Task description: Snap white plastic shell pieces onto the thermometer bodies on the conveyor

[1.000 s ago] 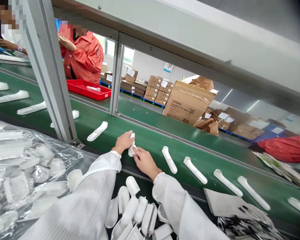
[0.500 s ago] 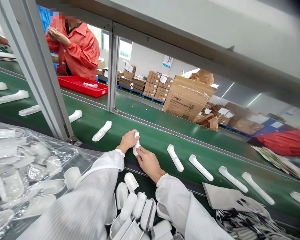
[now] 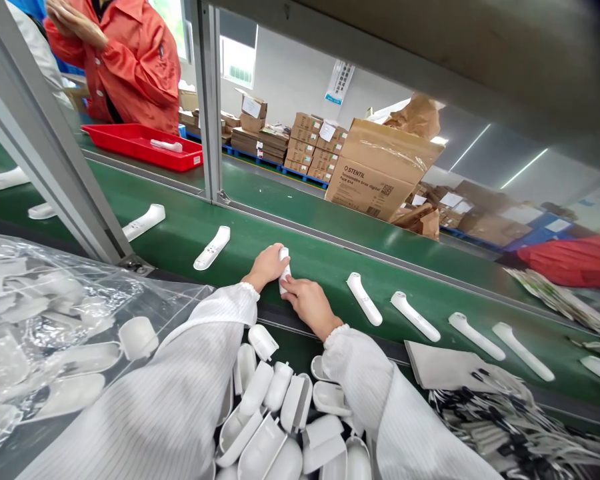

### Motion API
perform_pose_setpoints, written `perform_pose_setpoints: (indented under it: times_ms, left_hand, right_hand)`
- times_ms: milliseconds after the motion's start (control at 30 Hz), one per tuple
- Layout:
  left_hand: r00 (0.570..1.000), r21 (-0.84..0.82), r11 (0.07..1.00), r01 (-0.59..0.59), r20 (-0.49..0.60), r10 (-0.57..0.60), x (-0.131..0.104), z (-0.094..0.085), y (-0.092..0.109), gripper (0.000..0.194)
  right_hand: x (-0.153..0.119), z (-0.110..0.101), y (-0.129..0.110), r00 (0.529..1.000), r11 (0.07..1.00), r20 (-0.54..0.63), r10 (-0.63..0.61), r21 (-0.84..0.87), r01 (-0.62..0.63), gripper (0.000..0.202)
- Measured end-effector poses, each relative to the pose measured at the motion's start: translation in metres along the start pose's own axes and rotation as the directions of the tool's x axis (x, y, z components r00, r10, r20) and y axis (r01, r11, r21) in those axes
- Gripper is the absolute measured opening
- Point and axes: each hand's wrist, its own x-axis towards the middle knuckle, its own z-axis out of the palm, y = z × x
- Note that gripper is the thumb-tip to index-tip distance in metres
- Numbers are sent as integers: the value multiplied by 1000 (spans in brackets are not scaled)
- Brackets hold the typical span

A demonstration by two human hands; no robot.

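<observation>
Both my hands are closed around one white handheld device (image 3: 284,256), shaped like a forehead thermometer, over the green belt (image 3: 325,257). My left hand (image 3: 267,268) grips its upper end from the left. My right hand (image 3: 311,308) has its fingers at the lower end, hiding part of it. Similar white devices lie spaced along the belt, one (image 3: 213,248) to the left with small buttons and one (image 3: 364,299) to the right. Below my hands, loose white plastic shell pieces (image 3: 263,343) are heaped between my forearms.
Clear plastic bagging (image 3: 180,297) with more shells lies at left. Grey pouches (image 3: 445,365) with black cords lie at right. A metal post (image 3: 55,127) and overhead shelf frame the belt. Beyond are a red tray (image 3: 130,137), a carton (image 3: 375,170) and a person in red (image 3: 135,60).
My view has shifted, so the surroundings sit higher in the picture. Both hands stay on the same device. What looks like another person's fingertips now shows at the far right edge.
</observation>
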Motion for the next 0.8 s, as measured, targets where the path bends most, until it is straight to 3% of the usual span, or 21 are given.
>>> perform_pose_setpoints:
  times_ms: [133,267,367,467,533,600,700,800]
  left_hand:
    - [999,77,997,-1,51,-2,4,2,15,33]
    - [988,82,997,-5,157,-8,8,-15,18,55]
    - [999,80,996,-30,45,27,11,-39,8,70]
    - [995,109,994,14,-95,-4,10,-64,-7,59]
    - [985,123,989,81,-158,-61,7,-76,-15,51]
    - [973,142,980,141,-204,-110,3,-80,-20,47]
    - [956,192,958,214,-243,-165,-2,-77,-23,46]
    - [951,241,943,230,-261,-165,-3,-70,-24,46]
  right_hand:
    - [-2,-10,3,999,999,-1,37,-38,-37,34]
    - [-19,-55,13,999,997,-53,2,74,2,38]
    - [-62,-104,38,992,990,-124,3,140,14,36]
    - [-119,-130,63,984,982,-2,176,73,-175,29]
    - [-150,-124,69,973,977,129,191,68,-201,29]
    - [-165,-103,69,976,982,159,151,86,-166,34]
    - [-165,-76,64,977,976,41,210,43,-212,28]
    - [-171,-82,61,958,957,-45,282,75,-279,24]
